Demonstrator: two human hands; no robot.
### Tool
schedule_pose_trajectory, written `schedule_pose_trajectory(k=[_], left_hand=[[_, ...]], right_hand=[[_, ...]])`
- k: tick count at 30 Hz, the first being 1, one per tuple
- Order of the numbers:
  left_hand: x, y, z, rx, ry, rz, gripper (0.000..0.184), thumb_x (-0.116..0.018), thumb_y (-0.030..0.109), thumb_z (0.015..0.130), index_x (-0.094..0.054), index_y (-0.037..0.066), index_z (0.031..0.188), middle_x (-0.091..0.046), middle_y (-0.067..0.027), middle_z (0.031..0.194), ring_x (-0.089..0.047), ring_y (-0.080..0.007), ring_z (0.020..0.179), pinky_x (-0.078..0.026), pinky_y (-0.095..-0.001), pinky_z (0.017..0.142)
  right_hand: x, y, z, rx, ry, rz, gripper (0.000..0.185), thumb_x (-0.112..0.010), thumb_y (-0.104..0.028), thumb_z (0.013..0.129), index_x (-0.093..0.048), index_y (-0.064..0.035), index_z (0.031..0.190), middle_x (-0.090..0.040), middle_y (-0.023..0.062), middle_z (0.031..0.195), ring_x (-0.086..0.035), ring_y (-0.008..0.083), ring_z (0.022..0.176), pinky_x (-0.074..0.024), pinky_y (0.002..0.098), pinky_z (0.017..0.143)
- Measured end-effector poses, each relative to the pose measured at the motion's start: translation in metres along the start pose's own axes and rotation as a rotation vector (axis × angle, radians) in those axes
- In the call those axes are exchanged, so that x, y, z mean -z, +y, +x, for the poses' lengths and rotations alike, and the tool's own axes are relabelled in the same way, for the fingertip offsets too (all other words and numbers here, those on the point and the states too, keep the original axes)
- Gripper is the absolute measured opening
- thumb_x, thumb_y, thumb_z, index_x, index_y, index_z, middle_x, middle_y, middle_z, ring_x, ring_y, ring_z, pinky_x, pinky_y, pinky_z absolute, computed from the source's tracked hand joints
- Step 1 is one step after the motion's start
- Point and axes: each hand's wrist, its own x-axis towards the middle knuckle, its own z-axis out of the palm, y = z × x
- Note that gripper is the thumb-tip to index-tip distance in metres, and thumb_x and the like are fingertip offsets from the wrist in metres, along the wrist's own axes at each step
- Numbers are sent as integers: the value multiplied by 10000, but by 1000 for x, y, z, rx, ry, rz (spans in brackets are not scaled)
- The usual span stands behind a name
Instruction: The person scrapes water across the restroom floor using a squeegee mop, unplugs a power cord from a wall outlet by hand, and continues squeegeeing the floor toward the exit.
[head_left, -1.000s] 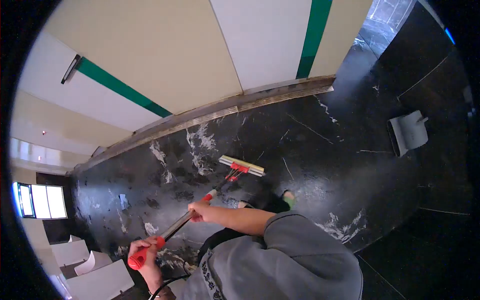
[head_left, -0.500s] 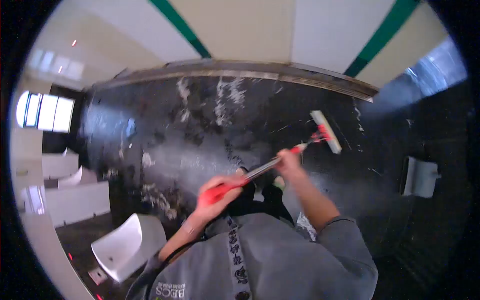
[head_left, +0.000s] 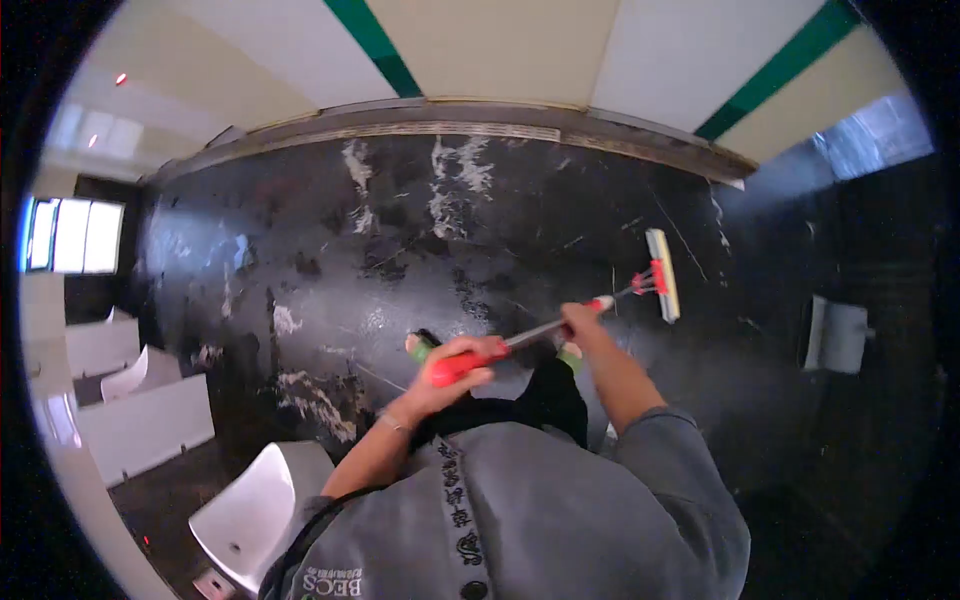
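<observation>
Across the front of my body runs a mop with a red grip and a metal pole (head_left: 535, 334). My left hand (head_left: 455, 375) is wrapped round the red grip at its upper end. Lower down, near the red collar, my right hand (head_left: 581, 325) grips the pole. The flat mop head (head_left: 662, 276), pale with a yellow strip and a red clamp, rests on the dark marbled floor (head_left: 540, 215) to the right, beyond my right hand.
A grey dustpan (head_left: 838, 336) stands on the floor at the right. White urinals (head_left: 250, 515) with partitions (head_left: 150, 425) line the left side. Pale stall panels (head_left: 500, 50) with green stripes rise from a ledge ahead. A bright window (head_left: 88, 236) is at the far left.
The view has turned, and the mop head has swung from the middle of the floor to the right. Both hands have stayed on the mop. More urinals have come into view.
</observation>
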Motion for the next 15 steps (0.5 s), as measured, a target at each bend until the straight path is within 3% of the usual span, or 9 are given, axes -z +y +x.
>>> schedule_pose_trajectory(k=[1,2,3,4,7,8,11,13,15], left_hand=[[29,6,-23,41,32,-43,226,-681,31,828,-574,34,1027,-615,-104,1130,-514,-239,1191,-373,-375,1038],[59,13,-47,83,69,-83,220,-677,24,827,-572,30,1020,-623,-112,1115,-521,-247,1185,-379,-389,1034],[92,21,-71,67,89,-66,201,-673,24,829,-570,31,1001,-628,-116,1090,-530,-259,1174,-387,-408,1027],[128,33,-88,45,108,-48,182,-668,23,830,-567,31,981,-634,-119,1066,-540,-272,1164,-394,-428,1020],[228,82,-135,87,255,3,170,-687,86,826,-553,39,920,-640,-122,1011,-566,-316,1107,-410,-467,996],[260,95,-151,77,277,83,182,-696,114,823,-550,43,906,-642,-122,993,-572,-327,1090,-414,-474,990],[319,156,-175,75,394,274,224,-722,140,788,-539,43,875,-643,-118,908,-593,-321,1037,-435,-463,956],[347,180,-185,48,424,394,236,-729,137,771,-530,38,851,-643,-119,872,-605,-312,1005,-445,-455,931],[353,201,-182,-14,404,452,226,-719,116,764,-525,28,837,-636,-121,855,-612,-306,959,-456,-443,897]], right_hand=[[-96,-24,-49,-142,231,128,183,-651,-174,713,-483,-110,741,-454,60,645,-530,195,561,-434,330,446],[-118,26,-29,521,33,-376,159,-611,-214,776,-491,-109,786,-480,47,669,-522,206,555,-456,330,446],[-206,-9,-53,-202,384,107,167,-608,-216,788,-495,-110,849,-496,66,700,-525,216,564,-483,344,467],[-254,-2,-60,-163,170,185,174,-601,-230,808,-498,-119,893,-501,65,725,-534,205,597,-495,341,494],[-397,25,-34,-293,27,264,179,-594,-236,816,-495,-111,899,-513,63,737,-539,205,585,-503,355,474],[-435,86,26,-253,38,295,205,-586,-217,813,-474,-84,921,-533,80,726,-551,217,546,-493,353,434],[-573,17,-37,-292,50,394,211,-564,-170,807,-446,-48,933,-544,117,670,-556,242,476,-455,356,364],[-620,1,-51,-221,-204,620,196,-597,-139,756,-469,-61,882,-540,88,665,-528,216,472,-461,348,395],[-651,-38,-81,-277,-33,622,190,-620,-128,718,-483,-75,838,-531,70,652,-514,203,479,-468,348,432]])
